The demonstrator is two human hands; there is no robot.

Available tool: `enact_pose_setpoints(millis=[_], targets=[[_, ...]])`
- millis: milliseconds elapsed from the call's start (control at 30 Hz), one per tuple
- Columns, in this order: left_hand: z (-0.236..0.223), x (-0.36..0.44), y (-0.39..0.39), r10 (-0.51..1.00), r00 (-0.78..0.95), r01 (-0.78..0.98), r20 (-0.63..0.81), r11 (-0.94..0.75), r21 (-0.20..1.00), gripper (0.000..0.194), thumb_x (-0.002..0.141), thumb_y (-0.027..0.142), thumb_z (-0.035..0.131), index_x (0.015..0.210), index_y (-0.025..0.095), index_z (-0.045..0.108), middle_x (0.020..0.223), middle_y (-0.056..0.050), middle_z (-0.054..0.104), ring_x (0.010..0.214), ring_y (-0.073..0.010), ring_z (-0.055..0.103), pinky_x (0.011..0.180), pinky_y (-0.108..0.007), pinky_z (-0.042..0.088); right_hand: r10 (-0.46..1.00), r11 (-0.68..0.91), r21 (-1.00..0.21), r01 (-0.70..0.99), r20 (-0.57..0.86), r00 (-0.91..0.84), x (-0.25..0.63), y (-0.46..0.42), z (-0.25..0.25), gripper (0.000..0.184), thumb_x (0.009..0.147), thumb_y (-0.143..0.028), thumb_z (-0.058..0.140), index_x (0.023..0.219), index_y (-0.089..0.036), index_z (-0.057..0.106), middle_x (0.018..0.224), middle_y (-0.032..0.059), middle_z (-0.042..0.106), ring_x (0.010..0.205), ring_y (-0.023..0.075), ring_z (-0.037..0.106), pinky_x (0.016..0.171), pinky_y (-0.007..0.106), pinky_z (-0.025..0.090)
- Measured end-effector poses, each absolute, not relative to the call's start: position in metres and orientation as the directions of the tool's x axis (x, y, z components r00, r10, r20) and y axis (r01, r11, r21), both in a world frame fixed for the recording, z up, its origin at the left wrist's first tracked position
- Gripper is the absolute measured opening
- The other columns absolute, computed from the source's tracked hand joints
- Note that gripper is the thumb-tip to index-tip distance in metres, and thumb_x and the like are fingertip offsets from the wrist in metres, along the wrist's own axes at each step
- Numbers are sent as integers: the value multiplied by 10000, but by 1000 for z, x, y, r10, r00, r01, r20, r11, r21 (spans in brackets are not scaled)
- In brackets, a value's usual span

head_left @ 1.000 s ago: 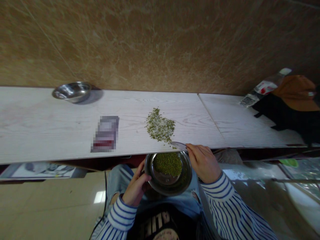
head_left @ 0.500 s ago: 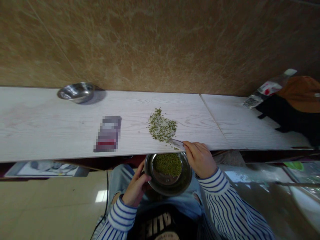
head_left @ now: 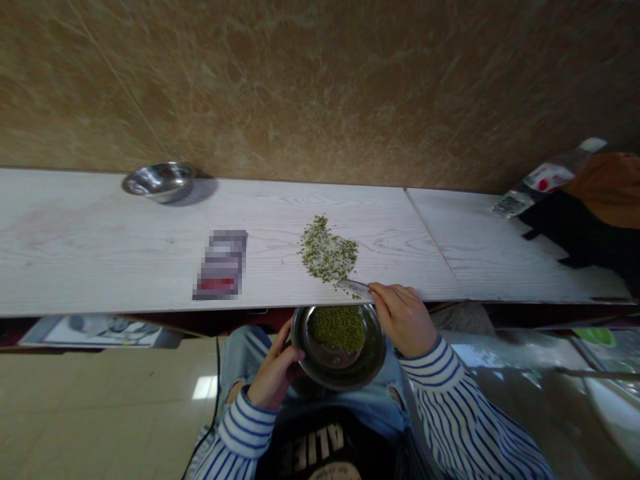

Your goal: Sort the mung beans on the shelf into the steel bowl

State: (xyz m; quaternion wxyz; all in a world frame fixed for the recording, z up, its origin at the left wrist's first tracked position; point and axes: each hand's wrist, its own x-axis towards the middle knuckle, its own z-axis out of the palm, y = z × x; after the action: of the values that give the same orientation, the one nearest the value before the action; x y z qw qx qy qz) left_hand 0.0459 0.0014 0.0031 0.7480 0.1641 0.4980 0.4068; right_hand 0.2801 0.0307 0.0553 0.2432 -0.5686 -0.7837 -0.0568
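Left hand (head_left: 275, 373) is gripping the metal bowl (head_left: 337, 380), right hand (head_left: 403, 317) is pinching a thin tool (head_left: 354, 287), and the grain pile (head_left: 327, 252) is sitting on the worktop (head_left: 120, 253) at the bowl's 12 o'clock, so a sloppy flick could be sending strays floorward.

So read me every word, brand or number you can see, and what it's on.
"ALIE": large letters on the shirt, as far as they show.
Round print below them: lettering too small to read.
Bottle label: too blurred to read.
Pixelated item: nothing readable.
No numbers can be made out.
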Motion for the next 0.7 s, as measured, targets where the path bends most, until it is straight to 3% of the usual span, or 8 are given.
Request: enact_pose_setpoints(millis=[700], targets=[[1, 45, 3, 774, 125, -433, -621, 606, 668, 694, 572, 119, 588, 1244, 261, 495, 900, -10, 621, 692, -157, 535, 583, -286, 448, 867, 422, -236, 875, 386, -314, 277, 40, 58, 240, 879, -144, 428, 1058, -192, 579, 923, 43, 670, 860, 160, 576, 754, 311, 374]])
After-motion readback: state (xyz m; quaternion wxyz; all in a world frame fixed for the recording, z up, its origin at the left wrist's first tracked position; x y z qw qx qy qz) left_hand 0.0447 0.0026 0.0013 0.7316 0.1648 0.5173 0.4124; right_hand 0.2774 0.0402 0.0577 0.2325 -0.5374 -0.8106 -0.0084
